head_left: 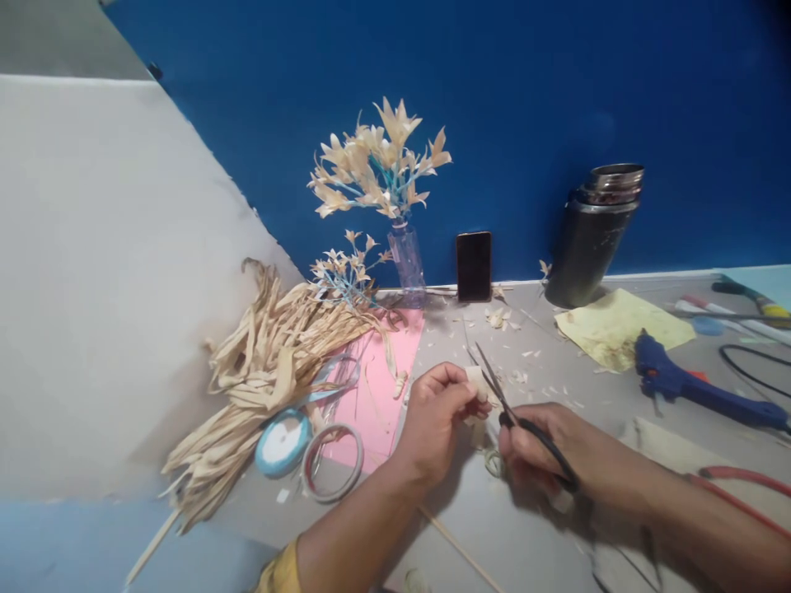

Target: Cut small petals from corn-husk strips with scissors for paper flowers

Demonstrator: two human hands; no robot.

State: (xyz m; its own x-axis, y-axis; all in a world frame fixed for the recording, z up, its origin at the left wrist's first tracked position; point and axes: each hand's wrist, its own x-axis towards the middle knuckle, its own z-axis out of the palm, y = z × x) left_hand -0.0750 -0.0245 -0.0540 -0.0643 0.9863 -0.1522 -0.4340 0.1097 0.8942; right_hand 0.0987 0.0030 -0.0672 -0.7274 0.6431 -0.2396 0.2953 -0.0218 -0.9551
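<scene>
My left hand point(440, 416) pinches a small pale strip of husk point(476, 382) between thumb and fingers, near the middle of the table. Just right of it, my right hand point(547, 453) is closed around the black handles of a pair of scissors point(503, 397). The blades are slightly apart and point up and left, close beside the strip. Whether they touch it I cannot tell. Small pale clippings point(531, 354) lie scattered beyond both hands.
Dried husks point(265, 362), a blue ribbon roll point(283, 443) and a tape ring point(334, 463) lie left. Behind stand a clear bottle point(406, 259) of pale flowers, a phone point(474, 266) and a dark flask point(590, 239). A blue glue gun point(698, 387) and red-handled pliers point(747, 486) lie right.
</scene>
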